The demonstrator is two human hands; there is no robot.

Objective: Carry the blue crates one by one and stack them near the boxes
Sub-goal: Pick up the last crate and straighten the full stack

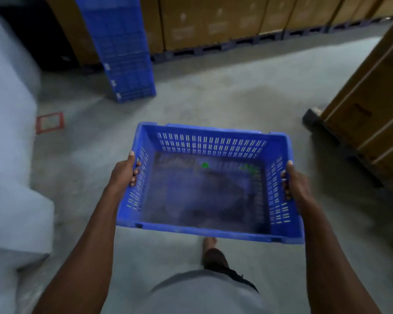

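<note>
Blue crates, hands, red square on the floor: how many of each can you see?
Blue crate being carried: 1, held by the left hand and right hand
Stack of blue crates: 1 stack, crates too blurred to count
Hands: 2
Red square: 1
Total: 5

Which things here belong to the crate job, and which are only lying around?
Job:
- crate, carried with a grip on each side: left hand, right hand
- crate stack on the floor ahead
- boxes on pallets behind it

Lying about:
- red-framed mark on the floor
- white blocks at left
- strapped boxes at right
</note>
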